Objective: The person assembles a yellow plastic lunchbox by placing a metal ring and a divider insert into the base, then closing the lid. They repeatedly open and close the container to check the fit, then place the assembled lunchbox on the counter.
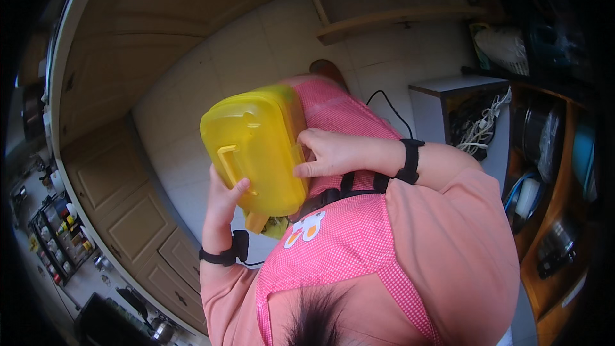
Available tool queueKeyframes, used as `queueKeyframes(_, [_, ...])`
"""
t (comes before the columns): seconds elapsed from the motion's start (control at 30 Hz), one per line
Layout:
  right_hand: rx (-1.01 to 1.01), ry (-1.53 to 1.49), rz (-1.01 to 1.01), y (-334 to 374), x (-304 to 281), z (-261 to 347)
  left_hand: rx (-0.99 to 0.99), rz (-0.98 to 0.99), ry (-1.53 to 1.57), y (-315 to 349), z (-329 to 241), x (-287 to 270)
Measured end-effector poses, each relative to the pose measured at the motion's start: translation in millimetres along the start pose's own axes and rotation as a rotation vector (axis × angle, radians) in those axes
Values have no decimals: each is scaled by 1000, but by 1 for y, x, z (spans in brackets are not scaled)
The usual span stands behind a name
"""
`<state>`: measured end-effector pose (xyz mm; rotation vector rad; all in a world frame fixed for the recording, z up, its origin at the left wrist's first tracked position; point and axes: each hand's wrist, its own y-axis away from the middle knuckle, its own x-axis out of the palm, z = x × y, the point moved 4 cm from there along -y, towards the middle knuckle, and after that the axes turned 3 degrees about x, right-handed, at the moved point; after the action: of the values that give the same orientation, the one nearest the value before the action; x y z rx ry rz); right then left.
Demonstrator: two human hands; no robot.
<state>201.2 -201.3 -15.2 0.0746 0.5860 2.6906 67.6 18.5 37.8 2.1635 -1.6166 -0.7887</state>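
Note:
A yellow see-through plastic box [266,144] with a lid and a moulded handle is held tilted in front of my pink checked apron [349,221]. My left hand [224,195] grips its near left side, the thumb lying on the lid and the other fingers hidden behind the box. At the right side, my right hand [323,152] has its fingers curled against the rim near the lid's edge, with the thumb pressed on the wall. Something green, partly hidden, shows just under the box's near end.
Wooden cupboards [122,186] line the left, below a counter with bottles in a rack [64,240]. On the right, a grey cabinet [428,115] holds bundled white cords [477,129], beside wooden shelves with pans. Pale tiles [256,45] cover the floor, where a black cable [392,106] runs.

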Motion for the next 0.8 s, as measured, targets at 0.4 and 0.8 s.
queueKeyframes(0.4, [-106,87,-147,3,2,2,-36,32,44,-3,-7,3])
queueKeyframes(0.8, [-97,214,-90,11,-10,18,-99,83,85,-5,-9,-8])
